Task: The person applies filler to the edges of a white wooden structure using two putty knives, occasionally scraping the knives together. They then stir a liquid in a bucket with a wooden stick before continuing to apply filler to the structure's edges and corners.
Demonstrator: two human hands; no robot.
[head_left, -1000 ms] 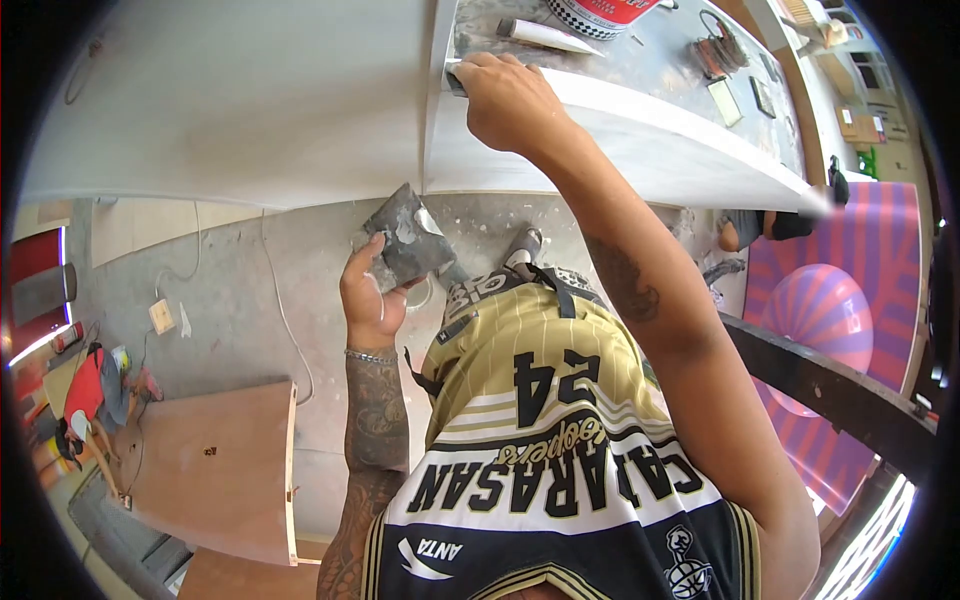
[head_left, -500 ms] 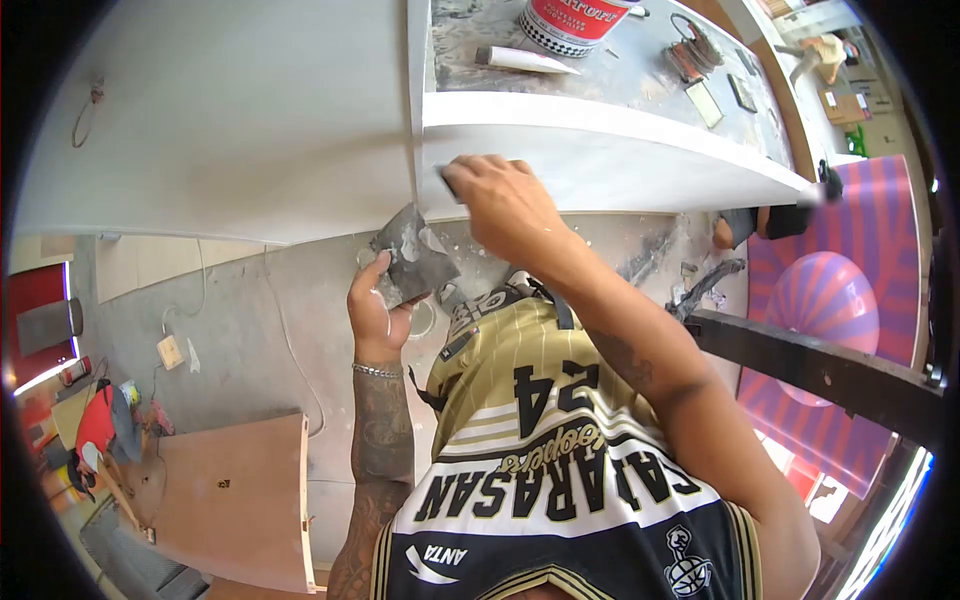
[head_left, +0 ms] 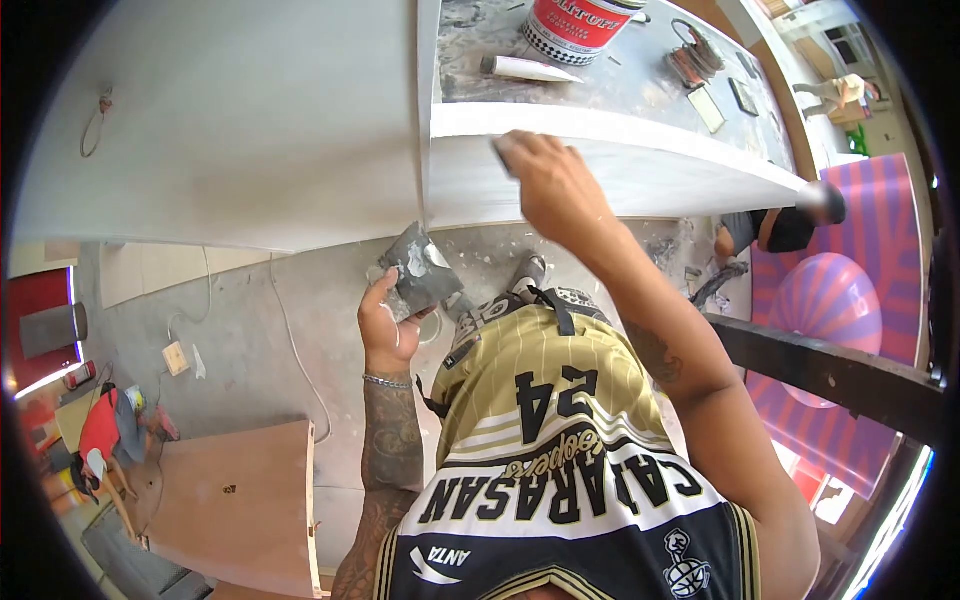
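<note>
Two hands work putty at a white panel.
The left hand has its grip pinching a putty-smeared plate below the panel. The right hand has its grip closed on a scraper against the panel. The far red can reads "LITUFF"; the jersey reads "24" and "ANTA".

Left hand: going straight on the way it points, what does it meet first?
Probably the lower edge of the white panel, with the putty-smeared blade in the left hand touching first. Depth is unclear, so it may stop short of it.
</note>
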